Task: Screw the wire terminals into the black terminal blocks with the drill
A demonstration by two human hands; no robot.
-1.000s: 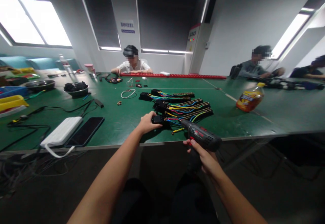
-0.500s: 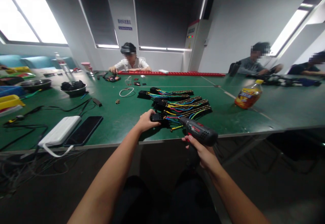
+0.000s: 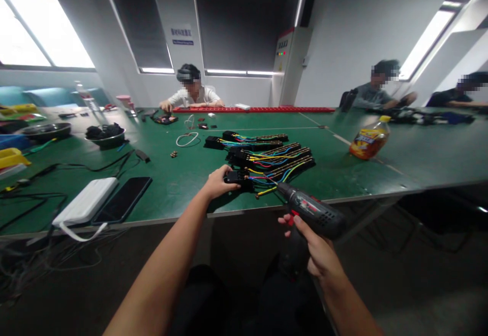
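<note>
We see a long green table (image 3: pixel 183 173) running across the room, with three other people seated at its far and right edges. Near our side lie a white power bank (image 3: pixel 86 201) and a dark phone (image 3: pixel 122 199), side by side. The right hand (image 3: pixel 318 249) is wrapped around the grip of a black and red power screwdriver (image 3: pixel 312 211), held off the table's front edge. The left hand (image 3: pixel 217 183) pinches a black connector block (image 3: pixel 238 177) on the table, its coloured wires (image 3: pixel 274 165) fanning away; its fingertips seem closed, though partly hidden.
</note>
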